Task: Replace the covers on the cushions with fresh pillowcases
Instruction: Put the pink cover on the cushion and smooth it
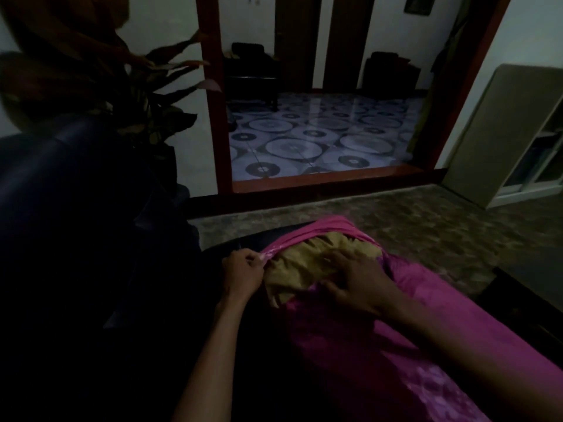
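A long cushion lies across my lap in the head view, wrapped in a shiny pink pillowcase (350, 339). The tan end of the cushion (300, 263) pokes out of the case's open mouth, which is bunched in folds around it. My left hand (243, 274) pinches the left edge of the pink opening. My right hand (356, 284) presses on the tan cushion end with its fingers spread, its thumb at the lower pink edge. The far part of the cushion is hidden inside the case.
I sit on a dark sofa (61, 239), its arm at my left. A leafy plant (137, 95) stands behind it. A mottled carpet (411, 233) lies ahead, a doorway (320, 132) to a patterned tile floor beyond, a pale cabinet (511, 138) at right.
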`<action>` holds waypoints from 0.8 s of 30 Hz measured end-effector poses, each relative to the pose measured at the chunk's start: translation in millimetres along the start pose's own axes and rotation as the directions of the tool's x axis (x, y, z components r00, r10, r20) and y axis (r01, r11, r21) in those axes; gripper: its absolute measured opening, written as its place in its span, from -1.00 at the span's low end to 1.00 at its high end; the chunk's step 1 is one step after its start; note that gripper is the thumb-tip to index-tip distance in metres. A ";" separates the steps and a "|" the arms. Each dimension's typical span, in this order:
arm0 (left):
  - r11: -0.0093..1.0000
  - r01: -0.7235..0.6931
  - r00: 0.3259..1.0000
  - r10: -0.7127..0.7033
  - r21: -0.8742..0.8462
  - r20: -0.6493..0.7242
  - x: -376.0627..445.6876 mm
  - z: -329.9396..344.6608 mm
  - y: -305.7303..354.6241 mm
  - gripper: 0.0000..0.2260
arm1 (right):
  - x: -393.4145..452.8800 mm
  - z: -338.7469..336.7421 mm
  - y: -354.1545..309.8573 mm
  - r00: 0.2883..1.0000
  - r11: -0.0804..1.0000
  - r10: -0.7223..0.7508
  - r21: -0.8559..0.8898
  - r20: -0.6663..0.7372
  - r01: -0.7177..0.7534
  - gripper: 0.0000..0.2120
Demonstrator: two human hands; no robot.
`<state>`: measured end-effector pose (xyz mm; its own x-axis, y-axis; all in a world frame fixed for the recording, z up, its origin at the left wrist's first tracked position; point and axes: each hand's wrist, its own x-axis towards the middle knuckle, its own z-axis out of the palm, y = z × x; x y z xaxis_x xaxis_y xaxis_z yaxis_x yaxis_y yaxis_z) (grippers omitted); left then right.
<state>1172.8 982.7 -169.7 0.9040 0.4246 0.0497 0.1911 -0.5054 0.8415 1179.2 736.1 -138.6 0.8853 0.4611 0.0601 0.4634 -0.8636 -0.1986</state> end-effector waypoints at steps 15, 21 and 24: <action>0.894 -0.106 0.978 0.172 -0.435 0.114 6.1 10.1 46.0 -0.81 | 70.0 71.3 -38.5 0.977 0.943 -0.041 -0.314 0.210 0.107 -0.44; 0.936 -0.091 0.993 0.109 -0.340 0.034 22.8 -8.4 24.8 -0.78 | 63.0 69.5 -48.4 0.977 0.950 -0.149 -0.252 0.150 0.183 -0.36; 0.954 -0.048 0.997 0.063 -0.296 0.041 22.9 -1.8 11.2 -0.81 | 64.4 61.2 -56.5 0.979 0.958 -0.198 -0.202 0.041 0.203 -0.45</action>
<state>1195.0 988.1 -158.2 0.9291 0.3607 0.0809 0.0253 -0.2805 0.9595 1207.7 827.1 -183.4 0.7733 0.6314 0.0582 0.6314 -0.7752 0.0199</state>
